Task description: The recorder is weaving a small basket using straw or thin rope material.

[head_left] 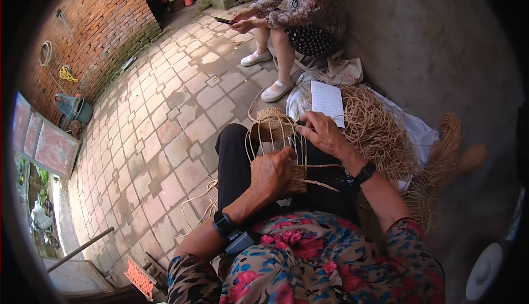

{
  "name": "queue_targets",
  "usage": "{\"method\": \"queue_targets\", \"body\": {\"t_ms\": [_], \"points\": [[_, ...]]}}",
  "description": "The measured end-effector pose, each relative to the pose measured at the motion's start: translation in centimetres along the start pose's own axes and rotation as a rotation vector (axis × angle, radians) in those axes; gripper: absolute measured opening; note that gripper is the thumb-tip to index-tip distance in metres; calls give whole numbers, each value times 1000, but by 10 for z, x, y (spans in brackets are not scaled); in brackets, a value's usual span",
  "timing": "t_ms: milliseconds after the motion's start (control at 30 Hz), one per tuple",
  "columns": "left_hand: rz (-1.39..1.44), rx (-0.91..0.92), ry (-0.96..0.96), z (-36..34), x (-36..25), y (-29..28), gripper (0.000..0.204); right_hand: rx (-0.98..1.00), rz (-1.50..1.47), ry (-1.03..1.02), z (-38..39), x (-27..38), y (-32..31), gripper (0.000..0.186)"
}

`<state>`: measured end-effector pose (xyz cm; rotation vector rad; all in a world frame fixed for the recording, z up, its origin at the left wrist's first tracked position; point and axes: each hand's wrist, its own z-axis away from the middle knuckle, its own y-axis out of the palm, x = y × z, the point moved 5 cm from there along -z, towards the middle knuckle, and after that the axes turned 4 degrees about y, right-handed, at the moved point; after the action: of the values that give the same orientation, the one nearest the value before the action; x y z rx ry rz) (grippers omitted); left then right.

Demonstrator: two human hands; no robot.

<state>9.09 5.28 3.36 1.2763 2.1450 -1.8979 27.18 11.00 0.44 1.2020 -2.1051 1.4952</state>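
Half-woven straw basket is kept on lap, upright strands spread for access. Woven edge is clamped by left hand, prob. to steady it. Strand tops are pinched together by right hand. Loose straw pile lies just beside right arm.

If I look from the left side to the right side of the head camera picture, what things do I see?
Blue bucket by the brick wall → left hand gripping the half-woven straw piece → right hand on the upright strands → heap of loose straw cord → woven straw fan shape → white round lid.
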Motion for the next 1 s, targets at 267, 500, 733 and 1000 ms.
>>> {"method": "queue_targets", "body": {"t_ms": [267,500,733,1000], "points": [[0,-11,7,0,-2,-2,12,128,-8,914,175,-148,-138,28],[-18,-9,20,-1,-7,-5,15,-47,336,430,95,-104,-104,39],[-36,163,-45,-6,-6,-7,24,22,-45,-29,6,34,-3,13],[101,153,-1,-8,-5,-3,40,-76,657,645,159,-142,-122,18]]}}
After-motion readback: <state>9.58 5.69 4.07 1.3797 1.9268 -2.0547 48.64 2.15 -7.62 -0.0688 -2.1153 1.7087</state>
